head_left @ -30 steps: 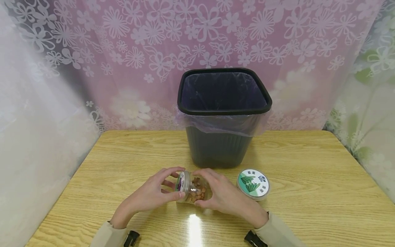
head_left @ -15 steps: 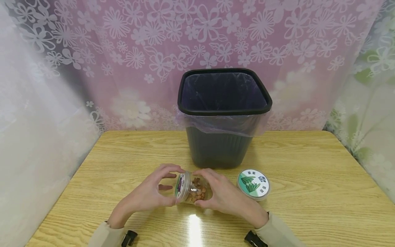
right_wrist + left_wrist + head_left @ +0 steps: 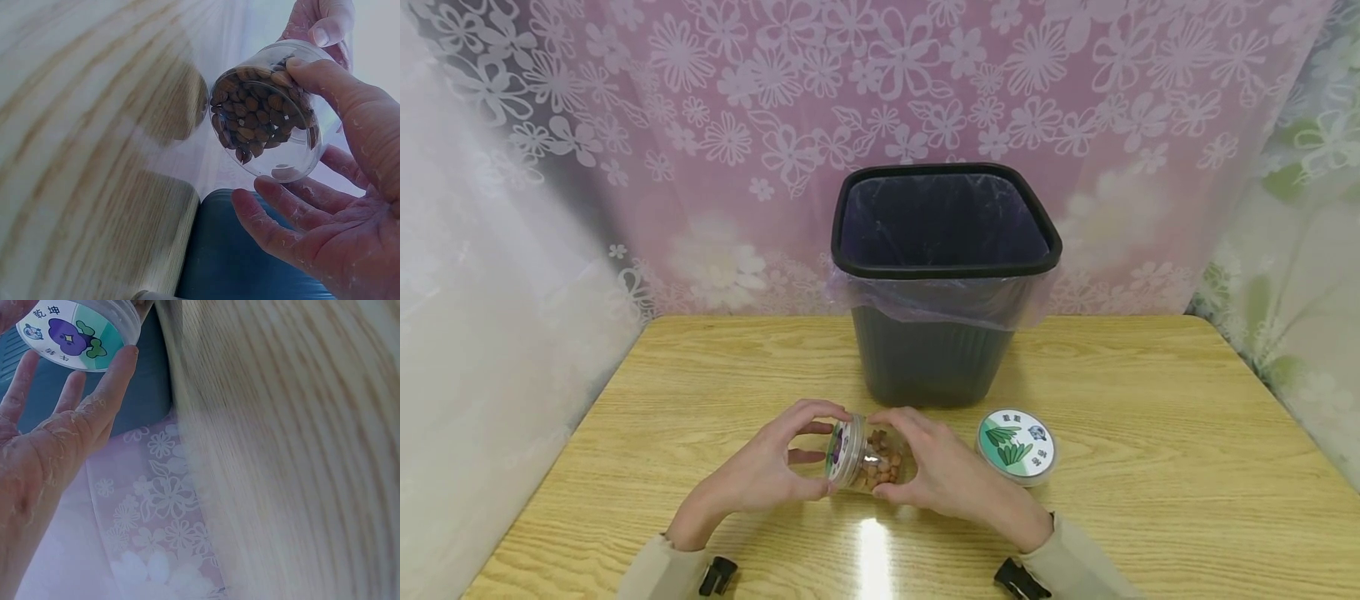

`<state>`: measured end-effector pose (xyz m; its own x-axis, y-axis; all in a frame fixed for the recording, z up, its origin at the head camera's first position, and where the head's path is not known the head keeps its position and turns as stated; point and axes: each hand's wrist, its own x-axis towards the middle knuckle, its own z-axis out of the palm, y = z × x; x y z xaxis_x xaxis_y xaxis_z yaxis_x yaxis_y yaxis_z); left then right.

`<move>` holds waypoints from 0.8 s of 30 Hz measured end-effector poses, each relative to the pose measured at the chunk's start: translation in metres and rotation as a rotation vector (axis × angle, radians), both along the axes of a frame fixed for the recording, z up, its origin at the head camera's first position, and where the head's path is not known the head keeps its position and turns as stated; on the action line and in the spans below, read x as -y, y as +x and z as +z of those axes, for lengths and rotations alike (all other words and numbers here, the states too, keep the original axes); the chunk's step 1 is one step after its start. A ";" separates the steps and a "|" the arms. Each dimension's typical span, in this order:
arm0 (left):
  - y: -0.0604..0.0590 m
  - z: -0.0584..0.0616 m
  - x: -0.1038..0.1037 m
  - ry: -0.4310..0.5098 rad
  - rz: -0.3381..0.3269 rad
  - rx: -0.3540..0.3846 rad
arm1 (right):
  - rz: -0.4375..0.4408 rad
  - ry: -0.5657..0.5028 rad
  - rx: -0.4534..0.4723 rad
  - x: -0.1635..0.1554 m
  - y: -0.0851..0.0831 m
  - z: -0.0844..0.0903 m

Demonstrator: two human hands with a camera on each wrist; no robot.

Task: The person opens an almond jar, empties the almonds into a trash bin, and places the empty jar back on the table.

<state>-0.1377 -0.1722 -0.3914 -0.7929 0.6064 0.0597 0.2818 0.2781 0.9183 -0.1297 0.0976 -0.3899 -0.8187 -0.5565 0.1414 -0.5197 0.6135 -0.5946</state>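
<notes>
Biggest thing here is the black bin [image 3: 943, 283] with a purple liner, standing straight past both hands on the far side of them, mouth wide open. Then a second, capped jar [image 3: 1017, 446] with a green label, sitting just outboard of the right hand [image 3: 951, 479] and not touching it. Between the two hands is the small clear jar [image 3: 868, 458], lying sideways off the table and packed with brown nuts [image 3: 253, 115]. The right hand has thumb and fingers curled round the jar body; the left hand [image 3: 760, 475] has its fingertips curled on the rim of the lid [image 3: 78, 331], the one with the purple flower sticker. My take: to get that lid off cleanly, keep the body hand firm and do the turning with the lid hand only, and tip the mouth up a bit first or nuts could spill. Under the hands there's a light wood-grain table [image 3: 700, 375] with some glare near the wrists, and a pink floral curtain [image 3: 700, 125] wraps round behind it.
</notes>
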 end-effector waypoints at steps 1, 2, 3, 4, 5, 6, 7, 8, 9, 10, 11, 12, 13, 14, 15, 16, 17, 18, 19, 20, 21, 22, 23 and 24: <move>0.000 0.000 0.000 -0.001 0.000 0.000 | 0.003 0.000 -0.004 0.000 0.000 0.000; 0.000 0.000 0.000 -0.002 0.000 0.001 | 0.004 0.001 -0.004 0.000 0.000 0.000; 0.000 0.000 0.000 -0.004 -0.001 0.003 | 0.003 0.001 -0.004 0.000 0.000 0.000; 0.000 0.000 0.000 -0.004 0.000 0.005 | 0.004 0.002 -0.005 0.000 0.000 0.000; 0.000 0.000 0.000 -0.008 0.002 0.005 | 0.004 0.003 -0.005 0.000 0.000 0.000; 0.000 0.001 0.000 -0.010 0.004 0.007 | 0.004 0.003 -0.006 0.000 0.000 0.000; 0.000 0.001 0.000 -0.013 0.005 0.009 | 0.004 0.003 -0.005 0.000 0.000 0.000; 0.000 0.001 0.000 -0.015 0.007 0.010 | 0.000 0.003 0.001 0.000 0.000 0.001; 0.000 0.001 0.000 -0.017 0.010 0.011 | 0.000 0.002 0.003 0.000 0.000 0.001; 0.000 0.002 0.000 -0.020 0.014 0.012 | -0.001 0.002 0.005 0.000 0.000 0.001; 0.000 0.002 -0.001 -0.024 0.017 0.015 | -0.003 0.004 0.007 0.000 0.000 0.001; 0.000 0.002 -0.001 -0.026 0.020 0.019 | -0.004 0.004 0.009 0.000 0.000 0.001; 0.000 0.002 -0.001 -0.029 0.024 0.025 | -0.005 0.006 0.010 0.000 0.000 0.002; 0.000 0.003 -0.001 -0.031 0.029 0.030 | -0.006 0.007 0.011 0.000 0.000 0.002; 0.000 0.003 -0.001 -0.032 0.034 0.037 | -0.007 0.008 0.011 0.000 0.000 0.002; 0.000 0.003 -0.001 -0.033 0.039 0.044 | -0.008 0.009 0.011 0.000 0.000 0.002; 0.000 0.003 -0.001 -0.033 0.043 0.052 | -0.008 0.011 0.010 0.000 0.000 0.002; 0.000 0.003 -0.001 -0.031 0.047 0.057 | -0.008 0.012 0.009 0.000 0.000 0.002; 0.000 0.003 -0.001 -0.031 0.050 0.063 | -0.008 0.012 0.007 0.000 0.000 0.002; 0.000 0.003 -0.001 -0.031 0.053 0.067 | -0.008 0.013 0.006 0.000 0.000 0.002; 0.000 0.003 -0.001 -0.031 0.056 0.070 | -0.008 0.013 0.004 0.000 0.000 0.001; 0.000 0.003 -0.001 -0.032 0.058 0.073 | -0.008 0.012 0.003 0.001 0.000 0.001; 0.000 0.003 -0.001 -0.034 0.060 0.076 | -0.008 0.011 0.001 0.001 0.000 0.001; 0.001 0.003 -0.001 -0.037 0.063 0.078 | -0.008 0.008 0.001 0.001 0.001 0.001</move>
<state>-0.1372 -0.1712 -0.3887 -0.8309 0.5558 -0.0249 0.1910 0.3270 0.9255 -0.1292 0.0969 -0.3885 -0.8231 -0.5515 0.1358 -0.5143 0.6222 -0.5902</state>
